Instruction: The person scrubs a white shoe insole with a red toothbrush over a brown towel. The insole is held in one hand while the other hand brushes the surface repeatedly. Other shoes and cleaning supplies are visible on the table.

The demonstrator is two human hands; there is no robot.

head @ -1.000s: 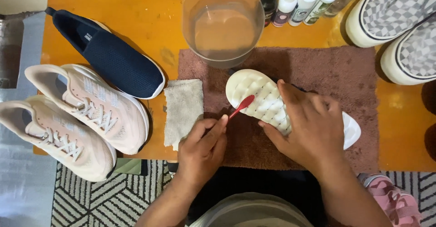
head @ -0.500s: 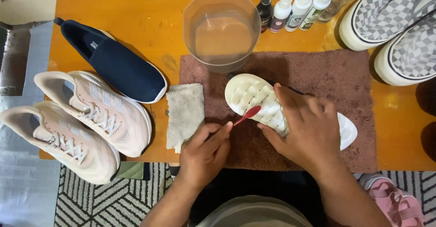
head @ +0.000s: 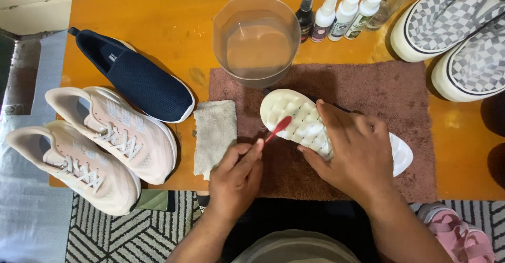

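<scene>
Brown towel (head: 368,89) spread on an orange table (head: 147,21), bearing an upturned shoe with a white ridged sole (head: 294,118). Right hand (head: 355,150) lies flat over the middle of the sole, fingers together and pressed down on it, the toe and heel showing at either side. Left hand (head: 236,179) has its fingers clamped on a red toothbrush (head: 277,129), whose head touches the sole near the toe. Folded grey cloth (head: 214,131) lies just beside the towel's left edge. Clear round tub (head: 256,39) of cloudy water stands at the towel's far edge. Right of the tub stands a row of small spray bottles (head: 339,13): one dark, three white with coloured labels, one clear with a dark cap. Navy slip-on (head: 137,81) and two pale pink laced trainers (head: 113,131) lie at left; two checkered slip-ons (head: 457,37) at upper right.
</scene>
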